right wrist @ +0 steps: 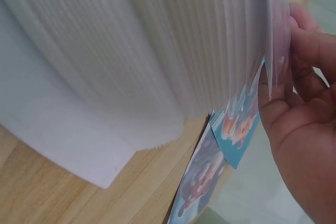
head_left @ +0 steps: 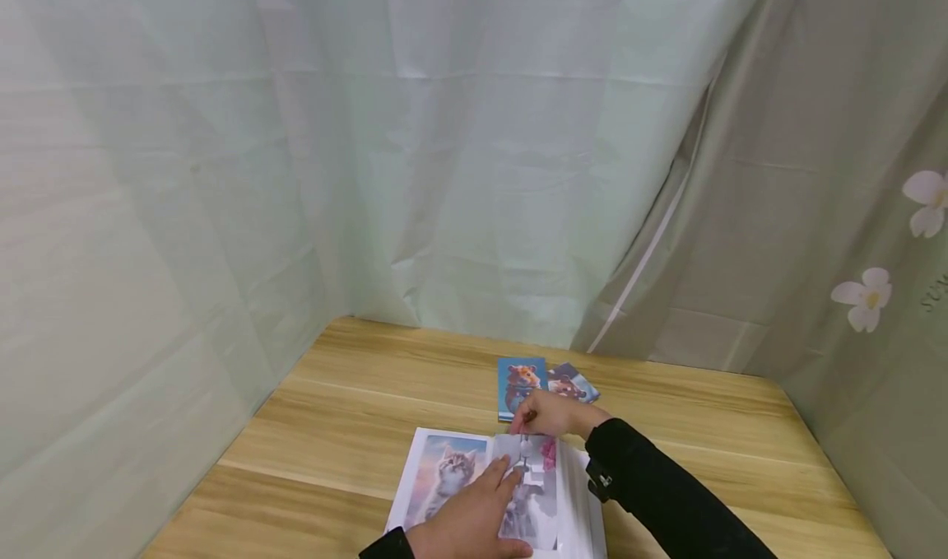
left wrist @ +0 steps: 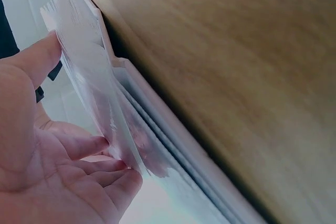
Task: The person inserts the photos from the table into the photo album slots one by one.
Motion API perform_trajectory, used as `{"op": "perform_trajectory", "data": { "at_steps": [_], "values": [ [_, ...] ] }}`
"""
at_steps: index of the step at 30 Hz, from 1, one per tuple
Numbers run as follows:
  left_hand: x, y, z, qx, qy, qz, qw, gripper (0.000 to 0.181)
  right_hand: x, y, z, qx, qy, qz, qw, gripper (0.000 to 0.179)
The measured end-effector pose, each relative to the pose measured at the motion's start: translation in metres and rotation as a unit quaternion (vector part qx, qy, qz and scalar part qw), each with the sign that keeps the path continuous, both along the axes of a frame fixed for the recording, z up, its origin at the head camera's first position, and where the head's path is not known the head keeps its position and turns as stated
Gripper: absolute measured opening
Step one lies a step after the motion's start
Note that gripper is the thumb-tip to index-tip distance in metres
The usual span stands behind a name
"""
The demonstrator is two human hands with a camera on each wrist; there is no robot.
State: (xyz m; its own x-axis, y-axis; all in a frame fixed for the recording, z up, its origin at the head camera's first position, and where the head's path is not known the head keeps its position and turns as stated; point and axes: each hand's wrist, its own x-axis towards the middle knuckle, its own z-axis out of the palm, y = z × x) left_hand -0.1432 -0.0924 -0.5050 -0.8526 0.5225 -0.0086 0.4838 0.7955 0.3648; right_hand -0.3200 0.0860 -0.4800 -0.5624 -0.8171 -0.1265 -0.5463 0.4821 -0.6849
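Note:
An open photo album (head_left: 583,505) with clear sleeves lies at the table's near edge in the head view. Its left page holds a kitten photo (head_left: 450,470); the facing page bears a greyish photo (head_left: 546,501) with a pink patch at its top corner. My left hand (head_left: 474,519) rests across the inner part of the pages, fingers spread, fingertips against the greyish one. At that page's top edge, my right hand (head_left: 551,415) pinches the clear sleeve (right wrist: 276,40) between thumb and fingers. The right wrist view shows the album's thick block of sleeves (right wrist: 173,40) beside this hand.
Just beyond the album lie a blue-bordered stack of bear pictures (head_left: 522,370) and another bear picture (head_left: 572,382), partly overlapping. The wooden table (head_left: 296,444) reaches back to pale curtains (head_left: 474,172), which hang behind it and on both sides.

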Motion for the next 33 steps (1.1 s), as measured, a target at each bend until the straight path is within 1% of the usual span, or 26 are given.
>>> {"op": "perform_trajectory", "data": {
  "at_steps": [6,12,14,18,19,21,25,27,33],
  "values": [
    [-0.0006,-0.0002,-0.0015,0.006,-0.002,-0.002,1.0,0.093,0.0012,-0.0005,0.0006,-0.001,0.013,0.006,0.9999,0.02],
    [-0.0008,-0.0009,-0.0026,0.008,0.001,-0.006,1.0,0.093,0.0013,-0.0001,0.0019,0.002,0.015,0.016,0.9997,0.018],
    [-0.0015,-0.0012,-0.0033,0.01,-0.006,-0.005,0.9999,0.093,0.0011,-0.0001,0.002,0.004,0.019,0.019,0.9996,0.018],
    [-0.0029,-0.0011,-0.0048,0.021,-0.034,0.003,0.9992,0.095,0.0013,0.0004,0.0021,0.004,0.027,0.029,0.9992,0.018],
    [-0.003,-0.0012,-0.0049,0.023,-0.037,0.003,0.9991,0.095,0.0017,0.0007,0.0023,0.003,0.028,0.031,0.9991,0.018],
    [-0.0028,-0.001,-0.0052,0.022,-0.033,0.002,0.9992,0.095,0.0023,0.001,0.0026,0.004,0.036,0.037,0.9987,0.018],
    [-0.0007,-0.0011,-0.0061,0.013,0.002,-0.006,0.9999,0.096,0.0043,0.0013,0.0035,0.011,0.065,0.045,0.9968,0.016],
    [0.0003,-0.001,-0.0065,0.008,0.014,-0.006,0.9998,0.097,0.0054,0.0007,0.0041,0.015,0.078,0.044,0.9958,0.016],
    [0.0019,-0.0017,-0.0059,0.007,0.028,-0.011,0.9995,0.096,0.0079,-0.0008,0.0052,0.018,0.075,0.03,0.9965,0.016]
  ]
}}
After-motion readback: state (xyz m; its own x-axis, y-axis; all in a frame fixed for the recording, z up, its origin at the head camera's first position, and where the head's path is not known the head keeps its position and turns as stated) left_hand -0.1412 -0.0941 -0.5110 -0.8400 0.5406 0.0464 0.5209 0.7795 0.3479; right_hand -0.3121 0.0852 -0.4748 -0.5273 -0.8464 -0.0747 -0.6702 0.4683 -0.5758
